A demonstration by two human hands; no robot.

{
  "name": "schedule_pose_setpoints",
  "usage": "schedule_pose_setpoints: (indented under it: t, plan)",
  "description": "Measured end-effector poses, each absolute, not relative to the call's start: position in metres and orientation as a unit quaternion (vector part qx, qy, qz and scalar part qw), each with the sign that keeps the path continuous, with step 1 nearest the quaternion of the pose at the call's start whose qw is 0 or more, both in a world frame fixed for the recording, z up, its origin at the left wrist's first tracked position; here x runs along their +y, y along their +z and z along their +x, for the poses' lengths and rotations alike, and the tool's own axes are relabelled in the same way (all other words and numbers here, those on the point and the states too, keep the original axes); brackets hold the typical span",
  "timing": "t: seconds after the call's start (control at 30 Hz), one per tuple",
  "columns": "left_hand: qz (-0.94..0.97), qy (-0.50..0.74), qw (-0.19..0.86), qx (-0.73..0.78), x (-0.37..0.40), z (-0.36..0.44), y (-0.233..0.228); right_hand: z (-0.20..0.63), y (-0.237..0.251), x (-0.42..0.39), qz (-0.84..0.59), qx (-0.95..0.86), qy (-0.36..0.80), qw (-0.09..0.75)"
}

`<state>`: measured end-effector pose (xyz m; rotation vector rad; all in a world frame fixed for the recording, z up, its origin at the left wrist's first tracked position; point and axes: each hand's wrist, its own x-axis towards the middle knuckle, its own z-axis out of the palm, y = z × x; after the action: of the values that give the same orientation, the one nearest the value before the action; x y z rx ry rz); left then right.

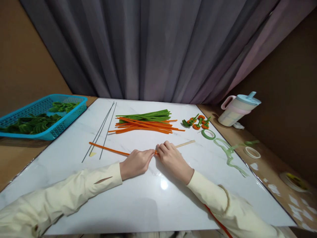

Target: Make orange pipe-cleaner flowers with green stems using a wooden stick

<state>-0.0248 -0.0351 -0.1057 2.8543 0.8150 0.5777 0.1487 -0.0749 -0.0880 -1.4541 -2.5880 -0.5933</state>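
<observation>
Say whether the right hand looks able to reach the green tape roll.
Likely yes: nothing tall stands between the right hand and the green tape roll, only tabletop and a wooden stick. The hand seems busy with that stick, and may need to let go first.

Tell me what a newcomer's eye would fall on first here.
Probably the bright heap of green and orange strips, lying toward the far side of the white table. Next, the left hand and right hand, close together at the end of a single orange strip, in front of that heap. Then the blue basket at far left.
</observation>
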Motion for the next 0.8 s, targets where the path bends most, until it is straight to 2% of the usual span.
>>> schedule_pose_setpoints:
  t: [0.47, 0.8]
  plan:
    - [0.941, 0.192, 0.058, 0.272, -0.036, -0.025, -0.104, 0.152, -0.086, -0.075, -0.517, -0.834, -0.172, 0.088]
    - [0.930, 0.204, 0.086, 0.292, -0.035, -0.025, -0.107, 0.161, -0.085, -0.075, -0.481, -0.869, -0.075, 0.088]
